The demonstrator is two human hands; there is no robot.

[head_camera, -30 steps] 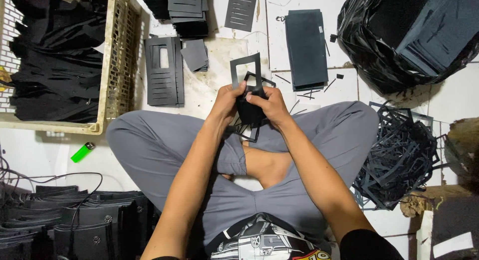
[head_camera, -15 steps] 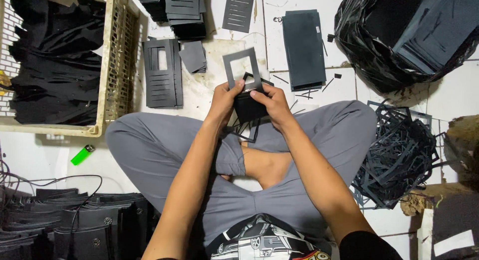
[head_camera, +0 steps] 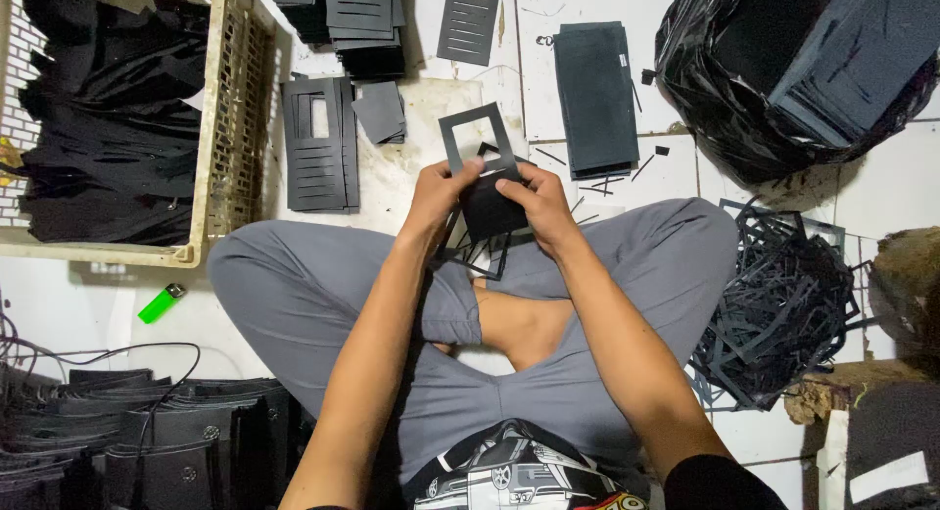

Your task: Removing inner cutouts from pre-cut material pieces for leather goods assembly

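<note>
both hands on a black cut-out sheet

the left hand (head_camera: pixel 438 192) and right hand (head_camera: pixel 538 202) both pinch a black cut-out sheet (head_camera: pixel 482 172) above the crossed legs, its window frame sticking up past the fingers. it may be several layers; the view is too dark to tell. a scrap pile (head_camera: pixel 783 309) lies to the right, a plastic crate (head_camera: pixel 223 128) to the left.
</note>
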